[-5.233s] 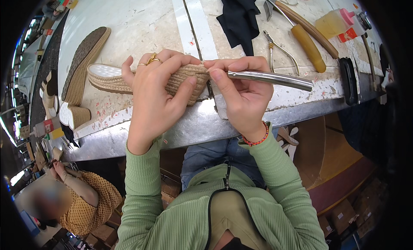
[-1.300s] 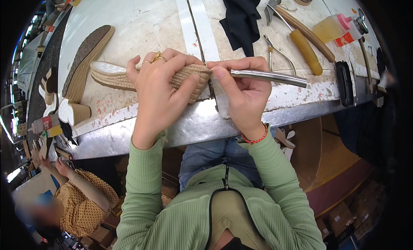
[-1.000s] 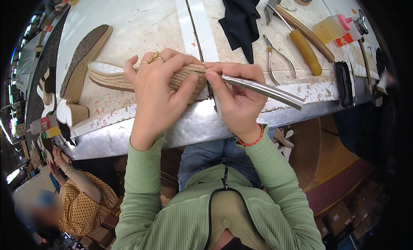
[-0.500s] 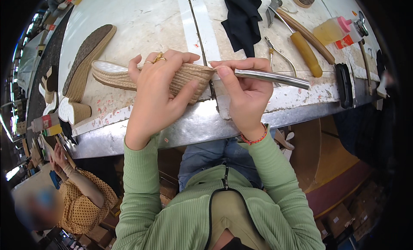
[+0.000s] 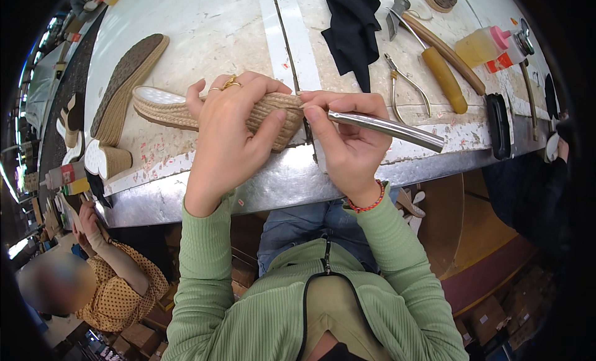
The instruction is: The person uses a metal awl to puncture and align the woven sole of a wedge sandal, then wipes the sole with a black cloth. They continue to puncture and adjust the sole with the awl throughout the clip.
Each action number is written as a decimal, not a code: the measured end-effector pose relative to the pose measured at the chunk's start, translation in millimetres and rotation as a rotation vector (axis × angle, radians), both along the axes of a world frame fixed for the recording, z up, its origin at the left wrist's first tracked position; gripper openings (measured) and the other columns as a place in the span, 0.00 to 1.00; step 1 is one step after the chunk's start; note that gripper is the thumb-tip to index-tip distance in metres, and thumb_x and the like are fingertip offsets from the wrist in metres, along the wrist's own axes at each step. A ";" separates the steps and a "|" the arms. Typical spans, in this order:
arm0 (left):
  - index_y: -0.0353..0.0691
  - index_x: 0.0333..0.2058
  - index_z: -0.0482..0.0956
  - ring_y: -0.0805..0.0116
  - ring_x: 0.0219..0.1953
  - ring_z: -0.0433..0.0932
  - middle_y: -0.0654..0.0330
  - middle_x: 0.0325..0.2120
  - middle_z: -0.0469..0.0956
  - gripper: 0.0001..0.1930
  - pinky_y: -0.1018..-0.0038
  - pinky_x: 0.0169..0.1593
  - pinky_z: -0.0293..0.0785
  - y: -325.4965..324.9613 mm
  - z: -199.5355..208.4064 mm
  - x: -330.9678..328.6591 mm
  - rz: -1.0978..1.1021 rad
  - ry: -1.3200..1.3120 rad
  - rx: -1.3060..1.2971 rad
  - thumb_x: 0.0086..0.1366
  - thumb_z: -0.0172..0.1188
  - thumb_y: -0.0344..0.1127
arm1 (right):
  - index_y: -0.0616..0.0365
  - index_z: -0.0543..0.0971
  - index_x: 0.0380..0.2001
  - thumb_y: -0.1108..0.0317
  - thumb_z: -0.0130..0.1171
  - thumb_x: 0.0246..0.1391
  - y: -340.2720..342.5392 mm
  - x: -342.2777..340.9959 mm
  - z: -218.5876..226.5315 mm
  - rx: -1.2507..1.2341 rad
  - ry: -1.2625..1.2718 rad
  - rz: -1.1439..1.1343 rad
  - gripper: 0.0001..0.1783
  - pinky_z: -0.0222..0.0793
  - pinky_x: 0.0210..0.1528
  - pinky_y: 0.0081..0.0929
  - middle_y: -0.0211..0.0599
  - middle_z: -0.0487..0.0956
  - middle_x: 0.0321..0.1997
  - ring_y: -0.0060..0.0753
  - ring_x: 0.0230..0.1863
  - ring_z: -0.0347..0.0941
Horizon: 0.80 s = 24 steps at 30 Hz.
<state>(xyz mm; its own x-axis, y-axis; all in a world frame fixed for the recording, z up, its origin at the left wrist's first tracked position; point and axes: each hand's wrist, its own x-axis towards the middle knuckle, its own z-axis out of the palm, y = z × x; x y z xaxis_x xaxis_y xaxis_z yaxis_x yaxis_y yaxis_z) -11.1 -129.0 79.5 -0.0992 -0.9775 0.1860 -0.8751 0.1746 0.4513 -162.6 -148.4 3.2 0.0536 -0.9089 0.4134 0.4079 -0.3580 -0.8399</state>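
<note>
A wedge shoe sole (image 5: 166,116) wrapped in braided jute lies on its side near the table's front edge, its white inner face partly showing. Across its middle and thick heel end, my left hand (image 5: 223,137) is closed, fingers over the top and thumb on the near side. My right hand (image 5: 351,140) grips a shiny metal rod (image 5: 410,133), which points away to the right. The right thumb and forefinger pinch together against the sole's heel end. Whatever sits between those fingertips is too small to make out.
To the left lie another jute wedge sole (image 5: 127,81) and a white-topped one (image 5: 112,160). A black cloth (image 5: 352,35), pliers (image 5: 406,91), a hammer (image 5: 444,53), a yellow-handled tool (image 5: 444,80), glue bottles (image 5: 481,47) and a black case (image 5: 498,125) are at right. A co-worker (image 5: 124,274) sits lower left.
My right hand has shifted slightly left, and the metal rod's free end has tilted down toward me. The left hand and sole have barely moved. The co-worker has shifted a little.
</note>
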 end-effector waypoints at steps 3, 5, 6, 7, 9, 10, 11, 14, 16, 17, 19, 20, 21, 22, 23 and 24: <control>0.46 0.37 0.81 0.58 0.44 0.72 0.62 0.32 0.78 0.08 0.53 0.61 0.44 -0.4 -0.3 -0.7 0.009 0.009 0.017 0.58 0.59 0.34 | 0.61 0.66 0.41 0.87 0.58 0.54 0.8 -0.1 0.9 0.013 0.009 -0.007 0.16 0.76 0.47 0.25 0.51 0.81 0.39 0.35 0.46 0.79; 0.46 0.37 0.81 0.58 0.44 0.72 0.62 0.32 0.78 0.07 0.53 0.61 0.43 -0.1 1.3 -0.8 0.020 0.011 0.021 0.59 0.59 0.35 | 0.61 0.66 0.41 0.87 0.58 0.54 0.8 0.4 1.9 0.011 0.024 -0.013 0.16 0.76 0.46 0.25 0.51 0.81 0.39 0.35 0.46 0.79; 0.46 0.37 0.81 0.58 0.44 0.72 0.62 0.32 0.78 0.07 0.53 0.61 0.43 0.1 2.3 -0.8 0.024 0.012 0.030 0.59 0.59 0.35 | 0.61 0.66 0.41 0.87 0.58 0.54 0.9 0.7 2.4 0.012 0.026 -0.013 0.16 0.76 0.46 0.25 0.51 0.81 0.39 0.35 0.45 0.79; 0.46 0.37 0.81 0.58 0.44 0.72 0.62 0.32 0.78 0.07 0.53 0.61 0.43 -0.1 2.8 -1.1 0.027 0.014 0.039 0.59 0.59 0.35 | 0.61 0.66 0.41 0.87 0.58 0.54 0.8 0.5 2.5 0.013 0.029 -0.016 0.16 0.76 0.46 0.25 0.51 0.81 0.39 0.34 0.45 0.79; 0.46 0.37 0.81 0.58 0.44 0.72 0.61 0.32 0.78 0.07 0.53 0.61 0.43 0.2 2.8 -1.4 0.030 0.014 0.044 0.59 0.59 0.35 | 0.61 0.66 0.41 0.87 0.58 0.54 1.1 0.8 3.2 0.010 0.035 -0.024 0.16 0.76 0.46 0.25 0.51 0.81 0.39 0.34 0.45 0.79; 0.46 0.37 0.81 0.58 0.44 0.72 0.61 0.32 0.78 0.07 0.53 0.61 0.43 0.5 2.5 -1.5 0.030 0.012 0.040 0.59 0.59 0.35 | 0.61 0.66 0.41 0.87 0.58 0.54 1.3 1.4 4.0 0.007 0.038 -0.031 0.16 0.76 0.46 0.25 0.51 0.81 0.39 0.33 0.44 0.79; 0.46 0.37 0.81 0.58 0.44 0.72 0.61 0.32 0.78 0.07 0.53 0.61 0.43 0.8 2.2 -1.5 0.031 0.009 0.035 0.59 0.59 0.34 | 0.61 0.66 0.41 0.87 0.58 0.54 1.5 2.3 4.6 0.003 0.042 -0.037 0.16 0.76 0.46 0.25 0.51 0.81 0.39 0.33 0.44 0.79; 0.46 0.37 0.81 0.59 0.44 0.72 0.61 0.32 0.78 0.07 0.54 0.61 0.43 0.0 0.1 -1.3 0.022 0.003 0.025 0.59 0.59 0.34 | 0.61 0.67 0.40 0.87 0.58 0.54 0.1 5.8 3.2 -0.036 0.088 -0.099 0.15 0.75 0.44 0.23 0.47 0.80 0.37 0.29 0.41 0.79; 0.46 0.36 0.81 0.59 0.44 0.72 0.61 0.32 0.78 0.07 0.54 0.61 0.43 -0.7 1.3 -2.3 0.029 0.027 0.043 0.58 0.59 0.34 | 0.62 0.67 0.39 0.87 0.58 0.53 -1.4 9.9 4.5 -0.067 0.169 -0.145 0.15 0.74 0.42 0.21 0.44 0.79 0.35 0.27 0.38 0.78; 0.46 0.36 0.81 0.59 0.44 0.72 0.61 0.32 0.78 0.07 0.55 0.61 0.44 -0.9 2.0 -2.8 0.033 0.039 0.052 0.58 0.59 0.34 | 0.62 0.67 0.38 0.86 0.58 0.53 -2.7 10.8 5.9 -0.083 0.210 -0.168 0.14 0.74 0.42 0.21 0.42 0.79 0.35 0.26 0.37 0.77; 0.46 0.36 0.82 0.60 0.44 0.72 0.62 0.32 0.78 0.07 0.54 0.61 0.44 -1.0 2.1 -2.0 0.035 0.046 0.067 0.58 0.59 0.34 | 0.61 0.68 0.38 0.85 0.59 0.53 -7.0 10.4 9.0 0.015 0.136 -0.119 0.13 0.72 0.39 0.17 0.37 0.77 0.33 0.21 0.35 0.76; 0.46 0.36 0.82 0.60 0.44 0.73 0.62 0.32 0.78 0.07 0.54 0.61 0.44 -0.5 3.0 -0.8 0.039 0.047 0.071 0.58 0.59 0.34 | 0.61 0.69 0.38 0.84 0.59 0.54 -9.1 8.1 10.0 0.107 0.044 -0.054 0.12 0.72 0.37 0.16 0.35 0.77 0.33 0.20 0.35 0.75; 0.46 0.36 0.82 0.60 0.44 0.73 0.62 0.33 0.78 0.07 0.54 0.61 0.44 0.5 3.9 -0.2 0.040 0.044 0.070 0.58 0.59 0.34 | 0.61 0.69 0.38 0.83 0.60 0.54 -10.6 6.1 11.0 0.200 -0.048 0.012 0.12 0.73 0.36 0.15 0.34 0.76 0.34 0.18 0.35 0.75; 0.46 0.36 0.82 0.59 0.44 0.73 0.62 0.33 0.78 0.07 0.53 0.61 0.44 0.0 3.8 -0.7 0.037 0.045 0.069 0.58 0.59 0.34 | 0.61 0.68 0.38 0.83 0.60 0.54 -12.0 3.9 12.0 0.306 -0.205 0.069 0.13 0.73 0.37 0.14 0.35 0.77 0.34 0.16 0.36 0.75; 0.46 0.36 0.82 0.59 0.44 0.73 0.62 0.33 0.79 0.07 0.53 0.60 0.44 -0.5 4.2 -0.8 0.035 0.046 0.067 0.57 0.59 0.34 | 0.61 0.67 0.39 0.83 0.60 0.54 -13.0 3.3 12.3 0.304 -0.218 0.068 0.14 0.73 0.37 0.14 0.35 0.77 0.34 0.16 0.36 0.75; 0.46 0.35 0.82 0.59 0.44 0.73 0.62 0.33 0.79 0.07 0.53 0.60 0.44 -1.3 5.0 -0.4 0.037 0.044 0.063 0.57 0.59 0.34 | 0.61 0.67 0.39 0.83 0.60 0.54 -13.9 3.3 12.1 0.302 -0.232 0.067 0.14 0.74 0.38 0.14 0.36 0.78 0.34 0.17 0.35 0.75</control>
<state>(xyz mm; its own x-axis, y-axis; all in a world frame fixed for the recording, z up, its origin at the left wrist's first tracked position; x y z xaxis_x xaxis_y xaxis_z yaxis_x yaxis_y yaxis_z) -11.5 -130.3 84.5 -0.0559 -0.9903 0.1271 -0.8597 0.1124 0.4982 -159.4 -162.3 15.3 0.0533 -0.9893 0.1361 0.6138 -0.0751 -0.7859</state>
